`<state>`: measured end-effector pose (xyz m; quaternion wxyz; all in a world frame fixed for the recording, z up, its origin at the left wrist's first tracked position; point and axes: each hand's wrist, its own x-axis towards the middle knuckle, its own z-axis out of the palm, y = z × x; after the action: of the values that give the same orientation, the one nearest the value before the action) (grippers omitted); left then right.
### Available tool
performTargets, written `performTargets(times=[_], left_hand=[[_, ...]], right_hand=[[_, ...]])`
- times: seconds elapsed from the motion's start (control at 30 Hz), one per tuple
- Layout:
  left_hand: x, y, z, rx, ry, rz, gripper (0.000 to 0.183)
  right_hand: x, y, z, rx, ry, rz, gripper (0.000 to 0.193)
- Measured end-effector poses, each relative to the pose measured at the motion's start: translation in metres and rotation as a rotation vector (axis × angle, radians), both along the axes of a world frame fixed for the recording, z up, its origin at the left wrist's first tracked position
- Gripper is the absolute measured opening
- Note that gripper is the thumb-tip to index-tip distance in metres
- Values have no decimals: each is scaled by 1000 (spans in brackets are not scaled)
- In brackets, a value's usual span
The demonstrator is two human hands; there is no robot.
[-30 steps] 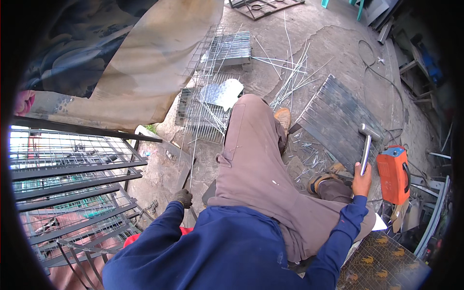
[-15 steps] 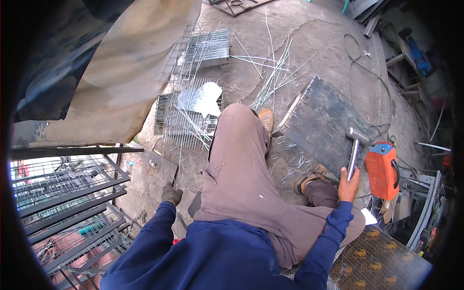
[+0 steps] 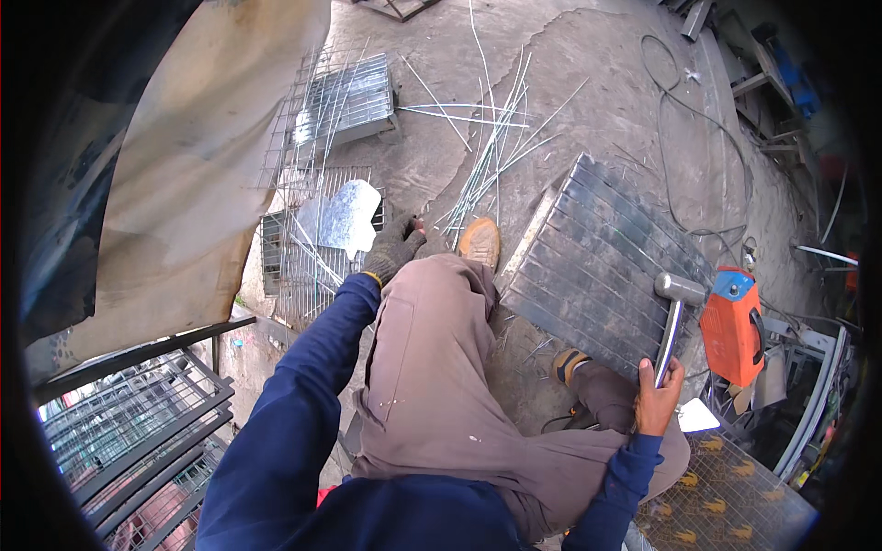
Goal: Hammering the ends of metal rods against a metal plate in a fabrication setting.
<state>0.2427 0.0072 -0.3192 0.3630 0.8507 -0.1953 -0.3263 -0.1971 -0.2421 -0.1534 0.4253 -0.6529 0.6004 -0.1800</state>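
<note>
My right hand (image 3: 658,400), bare, is closed round the handle of a metal hammer (image 3: 669,321). Its steel head points up over the edge of a dark slatted metal panel (image 3: 606,262). On my left hand (image 3: 395,250) is a dark knitted glove; its fingers stretch forward and look apart, with no held object visible. That hand is beyond my left knee, beside a shiny cut sheet-metal piece (image 3: 345,217) lying on wire grids (image 3: 312,285). Several thin metal rods (image 3: 487,165) lie scattered on the floor ahead of it.
An orange machine box (image 3: 730,331) with a black handle stands at the right. A cable (image 3: 666,174) loops over the concrete floor. A shiny metal block (image 3: 349,96) lies under mesh farther out. A brown hanging sheet (image 3: 193,165) and black-barred racks (image 3: 147,441) are at the left.
My left hand has moved forward and right, from low beside my leg to beyond my knee near the sheet-metal piece. My right hand still holds the hammer. The view has shifted slightly.
</note>
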Motion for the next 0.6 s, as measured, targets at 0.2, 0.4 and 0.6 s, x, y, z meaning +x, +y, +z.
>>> performTargets(times=[0.2,0.4,0.6], left_hand=[[61,-86,-99,347,-27,-315,44],[77,-134,-159,419,-187,-280,52],[79,-144,-177,427,-165,-252,33]], right_hand=[[31,12,25,113,56,-73,40],[29,13,22,128,62,-156,36],[30,13,29,175,102,-152,35]])
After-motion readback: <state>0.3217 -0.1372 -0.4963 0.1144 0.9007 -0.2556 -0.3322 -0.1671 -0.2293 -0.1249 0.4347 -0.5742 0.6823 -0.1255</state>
